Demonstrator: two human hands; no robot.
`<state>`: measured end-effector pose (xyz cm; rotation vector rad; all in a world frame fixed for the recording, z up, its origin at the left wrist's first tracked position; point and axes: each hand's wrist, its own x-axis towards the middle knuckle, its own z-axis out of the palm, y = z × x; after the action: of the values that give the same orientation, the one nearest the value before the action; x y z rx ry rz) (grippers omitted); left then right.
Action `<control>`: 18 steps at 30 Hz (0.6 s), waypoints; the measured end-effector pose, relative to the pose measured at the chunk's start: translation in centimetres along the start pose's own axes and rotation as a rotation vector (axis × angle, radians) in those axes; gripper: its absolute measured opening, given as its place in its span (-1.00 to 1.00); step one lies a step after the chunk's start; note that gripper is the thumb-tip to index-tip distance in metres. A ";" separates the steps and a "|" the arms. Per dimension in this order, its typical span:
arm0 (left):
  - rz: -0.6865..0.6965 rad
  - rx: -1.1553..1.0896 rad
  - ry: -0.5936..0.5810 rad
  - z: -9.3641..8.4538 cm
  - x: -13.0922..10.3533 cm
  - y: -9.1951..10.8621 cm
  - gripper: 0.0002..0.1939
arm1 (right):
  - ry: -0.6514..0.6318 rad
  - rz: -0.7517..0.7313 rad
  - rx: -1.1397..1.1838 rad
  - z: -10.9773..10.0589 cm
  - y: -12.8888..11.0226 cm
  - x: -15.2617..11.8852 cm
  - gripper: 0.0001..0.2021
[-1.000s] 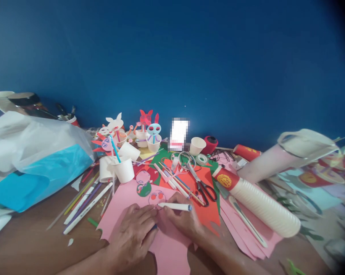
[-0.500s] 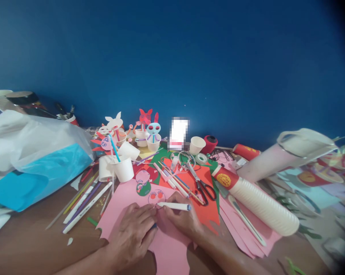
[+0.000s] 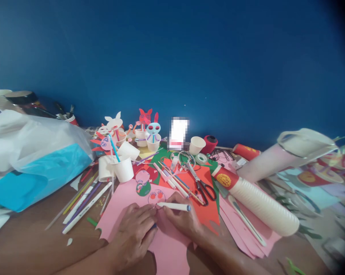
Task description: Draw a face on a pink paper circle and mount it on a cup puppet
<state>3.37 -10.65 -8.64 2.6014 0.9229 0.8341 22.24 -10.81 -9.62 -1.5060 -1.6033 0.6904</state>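
Note:
My right hand [image 3: 179, 214] is closed around a white marker with a blue end [image 3: 175, 206]. Its tip meets the lower part of a round pink paper face [image 3: 157, 198] with red eyes and drawn lashes. My left hand [image 3: 136, 227] lies palm down, its fingertips pinning the left lower edge of that face. A small dark blue piece shows between its thumb and fingers, mostly hidden. Beneath both hands is a pink paper sheet [image 3: 115, 204] with cut-out edges. Just above the face lies a green paper disc [image 3: 143, 188], partly under another pink disc [image 3: 142, 176].
Black-handled scissors [image 3: 205, 189] rest on red paper [image 3: 214, 215]. To the right lie a stack of paper cups [image 3: 264, 206] and a cutter knife [image 3: 247, 221]. Several markers [image 3: 88, 208] are at left. Cups with paper animal figures [image 3: 153, 143] stand behind, near a lit phone [image 3: 178, 131].
Almost nothing differs. The marker and both hands stay in nearly the same place on the pink face.

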 end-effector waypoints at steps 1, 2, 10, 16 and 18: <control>-0.002 0.006 -0.002 0.0 0.0 0.0 -0.81 | 0.002 0.002 -0.007 0.0 0.0 0.0 -0.90; -0.006 0.010 -0.009 0.0 0.0 0.0 -0.81 | 0.005 0.003 -0.013 0.0 0.1 0.0 -0.90; 0.006 0.020 -0.012 -0.3 0.2 0.1 -0.82 | 0.002 0.004 0.008 -0.1 -0.1 -0.1 -0.91; 0.025 0.028 0.000 -0.7 0.5 0.3 -0.84 | -0.008 0.010 0.065 -0.3 -0.3 0.0 -0.93; 0.031 0.028 0.006 -0.9 0.6 0.4 -0.85 | -0.010 0.016 0.067 -0.2 -0.3 0.0 -0.93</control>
<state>3.45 -10.51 -7.51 2.6453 0.9045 0.8430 22.30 -10.85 -9.25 -1.4704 -1.5617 0.7538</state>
